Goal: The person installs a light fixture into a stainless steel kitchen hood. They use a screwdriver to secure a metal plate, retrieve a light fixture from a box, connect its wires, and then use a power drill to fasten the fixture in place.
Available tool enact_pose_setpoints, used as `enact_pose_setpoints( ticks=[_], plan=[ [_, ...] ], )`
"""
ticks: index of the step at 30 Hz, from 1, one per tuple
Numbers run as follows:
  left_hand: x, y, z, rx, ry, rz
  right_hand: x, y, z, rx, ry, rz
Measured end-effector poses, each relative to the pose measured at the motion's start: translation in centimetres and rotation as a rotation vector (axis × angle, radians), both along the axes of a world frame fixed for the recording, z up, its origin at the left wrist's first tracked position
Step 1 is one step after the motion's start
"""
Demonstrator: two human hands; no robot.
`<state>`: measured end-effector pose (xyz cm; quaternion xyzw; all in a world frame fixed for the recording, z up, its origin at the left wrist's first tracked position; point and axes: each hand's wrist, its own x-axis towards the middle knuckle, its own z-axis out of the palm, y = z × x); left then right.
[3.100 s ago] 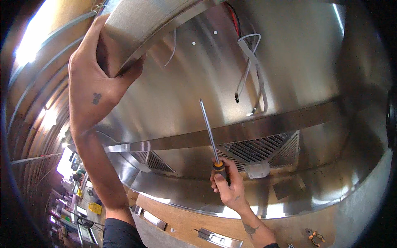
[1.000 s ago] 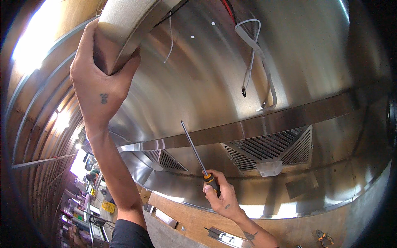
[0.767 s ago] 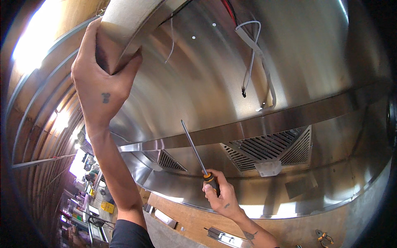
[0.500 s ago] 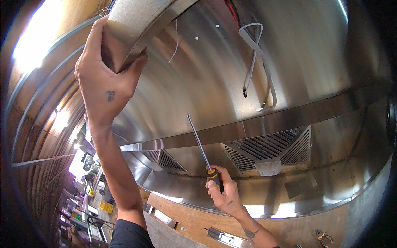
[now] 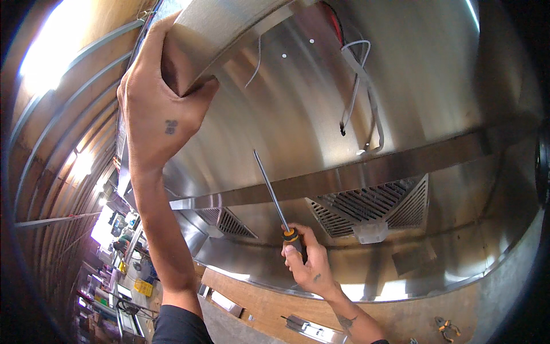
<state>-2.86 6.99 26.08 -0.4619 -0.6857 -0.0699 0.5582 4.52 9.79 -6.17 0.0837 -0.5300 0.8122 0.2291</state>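
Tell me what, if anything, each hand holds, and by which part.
The right hand holds a screwdriver by its handle. The left hand grips a brushed metal piece by its lower end.

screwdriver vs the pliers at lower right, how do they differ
The screwdriver is gripped in the right hand; the pliers lie on the wooden surface. The screwdriver has one long, straight shaft, while the pliers have two spread handles. Both show dark and orange parts.
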Motion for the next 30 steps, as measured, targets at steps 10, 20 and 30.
enact_pose_setpoints(
  ticks=[10, 20, 30],
  plan=[
    [1.4, -1.2, 1.8, -0.084, -0.217, -0.035, -1.5, 3.6, 9.0, -0.035, 0.324, -0.097],
    [1.5, -0.8, 2.1, -0.019, -0.144, -0.035, -1.1, 3.3, 12.0, -0.085, 0.382, 0.026],
    [1.6, -0.3, 2.0, -0.006, -0.150, -0.149, -2.1, 2.9, 12.5, -0.158, 0.473, 0.039]
  ],
)
